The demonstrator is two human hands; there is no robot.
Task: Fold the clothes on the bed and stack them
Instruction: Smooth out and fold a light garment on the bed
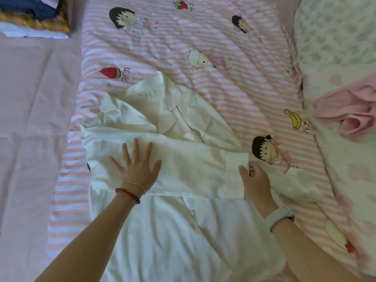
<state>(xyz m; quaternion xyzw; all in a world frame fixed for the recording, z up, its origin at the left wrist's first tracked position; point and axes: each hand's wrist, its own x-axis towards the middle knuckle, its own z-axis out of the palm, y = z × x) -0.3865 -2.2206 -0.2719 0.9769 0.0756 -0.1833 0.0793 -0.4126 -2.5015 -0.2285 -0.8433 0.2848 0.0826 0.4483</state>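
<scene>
Two hands work the white shirt [162, 123]: left hand [136, 167] presses flat, fingers spread; right hand [257, 180] pinches the sleeve cuff [236, 165]. Next: fold body upward.

The white shirt [183, 231] hem runs off the bottom edge.

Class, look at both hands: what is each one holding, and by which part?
The right hand pinches the white shirt by its sleeve cuff. The left hand holds nothing, lying flat on the sleeve.
</scene>
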